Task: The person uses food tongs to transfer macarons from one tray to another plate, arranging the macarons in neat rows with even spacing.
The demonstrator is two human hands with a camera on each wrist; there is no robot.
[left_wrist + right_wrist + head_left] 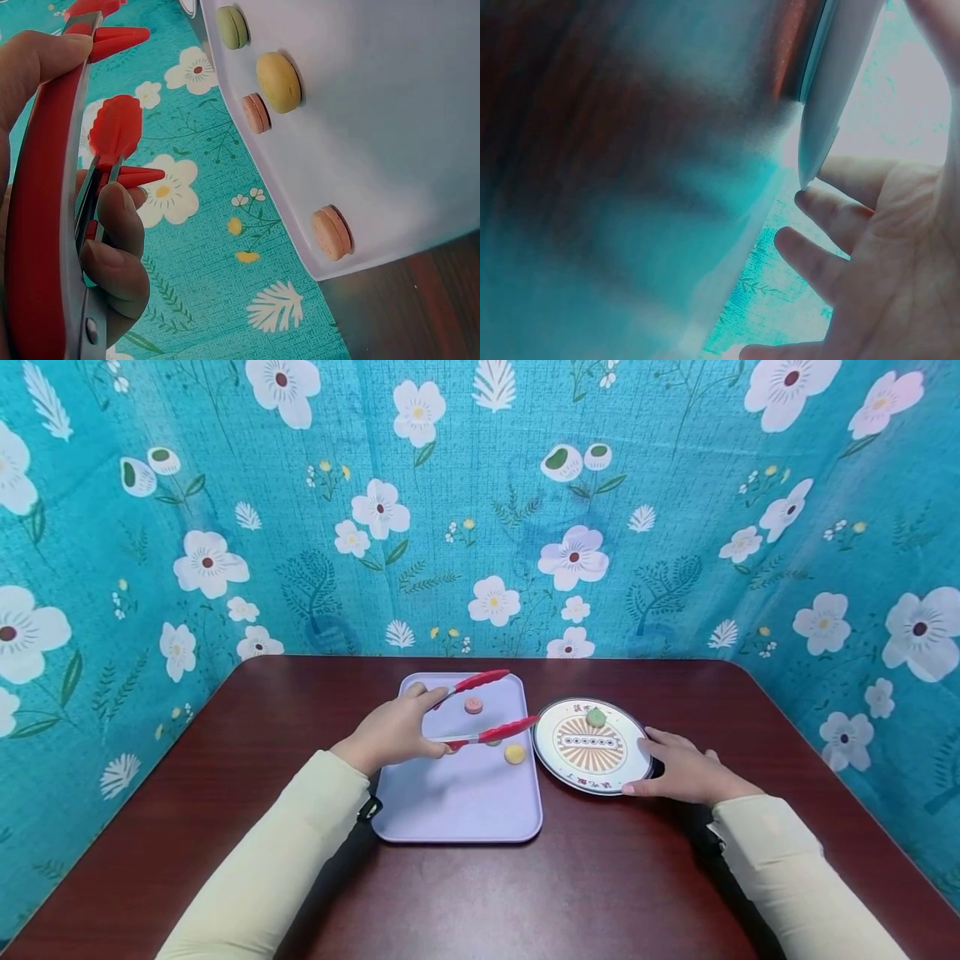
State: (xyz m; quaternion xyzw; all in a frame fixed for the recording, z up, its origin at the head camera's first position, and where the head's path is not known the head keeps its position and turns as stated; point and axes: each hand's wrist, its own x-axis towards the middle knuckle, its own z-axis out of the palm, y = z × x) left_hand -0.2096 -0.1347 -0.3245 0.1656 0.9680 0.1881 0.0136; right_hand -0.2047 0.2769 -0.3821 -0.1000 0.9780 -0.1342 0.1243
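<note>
My left hand [397, 729] grips a pair of tongs [49, 202] with red handles and red tips, held above the left part of the lilac tray [457, 810]. The arms of the tongs stand apart, with nothing between their tips. On the tray lie a pink macaron [473, 704], a yellow macaron [514, 754], a green macaron [232, 28] and another pink macaron [331, 232]. My right hand [686, 768] touches the right rim of a round patterned plate [555, 752], fingers fairly straight and spread. A green macaron [596, 717] sits on that plate's far part.
Tray and plate stand side by side on a dark reddish-brown table [600, 877]. A teal floral cloth [450, 527] hangs behind the table and along its sides.
</note>
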